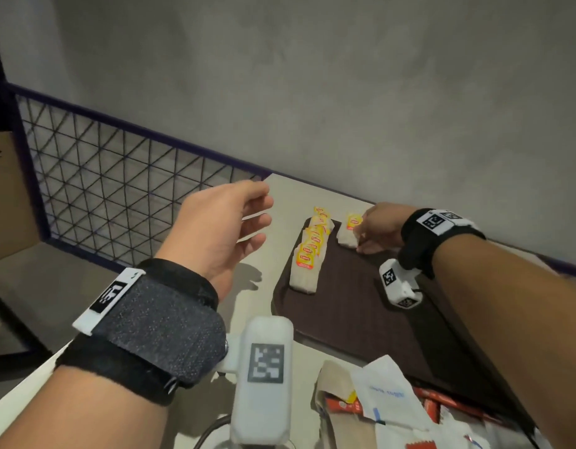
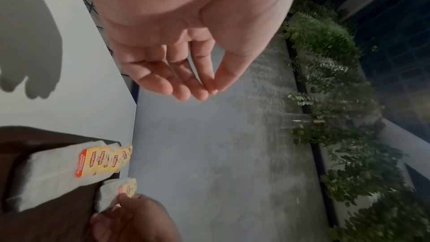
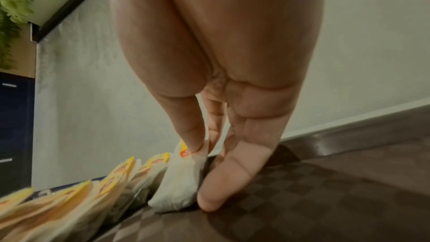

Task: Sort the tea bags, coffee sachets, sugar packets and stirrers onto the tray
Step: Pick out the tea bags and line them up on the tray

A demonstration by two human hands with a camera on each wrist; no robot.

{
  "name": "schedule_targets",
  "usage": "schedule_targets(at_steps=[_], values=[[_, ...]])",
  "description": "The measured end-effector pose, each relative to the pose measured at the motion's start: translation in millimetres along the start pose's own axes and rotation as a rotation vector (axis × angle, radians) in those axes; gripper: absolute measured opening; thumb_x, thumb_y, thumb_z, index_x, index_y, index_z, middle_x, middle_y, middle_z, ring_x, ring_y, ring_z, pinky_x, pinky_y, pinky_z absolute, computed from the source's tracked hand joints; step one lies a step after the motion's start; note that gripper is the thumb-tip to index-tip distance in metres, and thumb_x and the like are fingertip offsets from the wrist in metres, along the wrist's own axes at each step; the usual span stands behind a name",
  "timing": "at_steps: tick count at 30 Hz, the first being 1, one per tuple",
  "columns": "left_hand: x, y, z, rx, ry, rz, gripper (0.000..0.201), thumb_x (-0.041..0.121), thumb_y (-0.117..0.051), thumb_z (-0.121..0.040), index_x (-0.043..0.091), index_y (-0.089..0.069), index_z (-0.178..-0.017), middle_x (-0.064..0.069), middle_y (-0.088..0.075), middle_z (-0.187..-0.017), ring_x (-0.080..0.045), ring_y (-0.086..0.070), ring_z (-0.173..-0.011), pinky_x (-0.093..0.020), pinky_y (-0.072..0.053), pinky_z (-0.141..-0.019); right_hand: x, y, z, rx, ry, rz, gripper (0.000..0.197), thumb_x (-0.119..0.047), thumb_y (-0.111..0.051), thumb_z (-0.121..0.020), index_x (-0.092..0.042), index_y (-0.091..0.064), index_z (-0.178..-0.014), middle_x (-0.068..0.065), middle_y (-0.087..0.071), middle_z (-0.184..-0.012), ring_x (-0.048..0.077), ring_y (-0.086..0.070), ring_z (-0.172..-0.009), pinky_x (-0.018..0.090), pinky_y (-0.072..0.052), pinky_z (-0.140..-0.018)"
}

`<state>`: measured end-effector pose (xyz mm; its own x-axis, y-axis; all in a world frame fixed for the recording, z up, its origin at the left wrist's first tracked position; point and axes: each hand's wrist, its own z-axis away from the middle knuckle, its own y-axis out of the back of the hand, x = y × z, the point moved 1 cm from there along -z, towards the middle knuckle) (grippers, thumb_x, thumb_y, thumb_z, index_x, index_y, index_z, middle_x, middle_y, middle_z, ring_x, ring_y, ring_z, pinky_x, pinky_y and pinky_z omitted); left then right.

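Head view. A dark brown tray point(image 1: 361, 306) lies on a pale table point(image 1: 257, 286) against a grey wall point(image 1: 312, 76). A row of tea bags point(image 1: 307, 254) with yellow tags runs along the tray's far left edge. The right hand point(image 1: 379, 228) reaches to the tray's far corner, where its fingers pinch a single tea bag point(image 1: 348, 233) set just beside the row. The left hand point(image 1: 225, 228) hangs above the table left of the tray, fingers loosely extended and holding nothing. A heap of mixed sachets and packets point(image 1: 387, 413) lies at the near edge, partly on the tray's near corner. A wire mesh panel point(image 1: 118, 189) borders the table on the left.

Left wrist view. The left hand point(image 2: 181, 58) is relaxed, thumb tip close to the index fingertip, nothing between them. Below, the row of tea bags point(image 2: 60, 170) rests on the tray point(image 2: 46, 224); the right hand point(image 2: 137, 218) grips the single tea bag point(image 2: 111, 194) by its tag end.

Right wrist view. Thumb and fingers point(image 3: 193, 135) of the right hand point(image 3: 221, 98) pinch the single tea bag point(image 3: 179, 187) at its top; the bag stands upright on the tray point(image 3: 325, 200), beside the row of tea bags point(image 3: 97, 190).
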<state>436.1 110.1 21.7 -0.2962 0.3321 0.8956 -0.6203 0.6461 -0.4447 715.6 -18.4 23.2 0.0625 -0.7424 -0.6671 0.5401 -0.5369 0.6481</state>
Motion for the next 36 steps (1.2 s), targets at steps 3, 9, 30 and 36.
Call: schedule_targets(at_steps=[3, 9, 30, 36], values=[[-1.0, -2.2, 0.4, -0.007, 0.001, 0.016, 0.002, 0.021, -0.071, -0.094, 0.02, -0.072, -0.092, 0.004, -0.074, -0.079, -0.011, -0.065, -0.067, -0.026, -0.05, -0.066, -1.6, -3.4, -2.8, 0.04, 0.018, 0.022, 0.017, 0.009, -0.062, -0.094, 0.0, -0.053, -0.082, 0.018, -0.059, -0.076, 0.028, -0.065, -0.068, 0.033, -0.061, -0.062], [0.9, -1.8, 0.6, -0.004, -0.015, 0.029, 0.002, 0.022, -0.071, -0.094, 0.02, -0.072, -0.094, 0.004, -0.074, -0.078, -0.01, -0.064, -0.065, -0.025, -0.05, -0.064, -3.4, -7.4, -5.7, 0.112, 0.031, 0.038, 0.015, 0.0, -0.069, -0.094, -0.001, -0.058, -0.084, 0.019, -0.065, -0.08, 0.03, -0.069, -0.069, 0.049, -0.06, -0.09], [-0.1, -0.6, 2.1, 0.002, -0.015, 0.045, 0.005, 0.02, -0.069, -0.095, 0.017, -0.071, -0.097, 0.003, -0.074, -0.076, -0.012, -0.067, -0.066, -0.025, -0.054, -0.059, -39.4, -35.9, 32.9, 0.009, -0.001, -0.37, 0.07, -0.034, -0.06, -0.103, -0.005, -0.025, -0.157, 0.025, -0.041, -0.151, 0.041, -0.057, -0.126, 0.046, -0.051, -0.106], [-0.4, -1.7, 1.7, -0.004, -0.016, 0.052, 0.006, 0.02, -0.068, -0.096, 0.017, -0.072, -0.097, 0.002, -0.074, -0.077, -0.012, -0.068, -0.067, -0.024, -0.055, -0.058, -42.3, -45.0, 29.8, -0.005, -0.021, -0.392, 0.072, -0.047, -0.059, -0.101, -0.009, -0.03, -0.155, 0.027, -0.045, -0.147, 0.037, -0.061, -0.12, 0.045, -0.052, -0.103]])
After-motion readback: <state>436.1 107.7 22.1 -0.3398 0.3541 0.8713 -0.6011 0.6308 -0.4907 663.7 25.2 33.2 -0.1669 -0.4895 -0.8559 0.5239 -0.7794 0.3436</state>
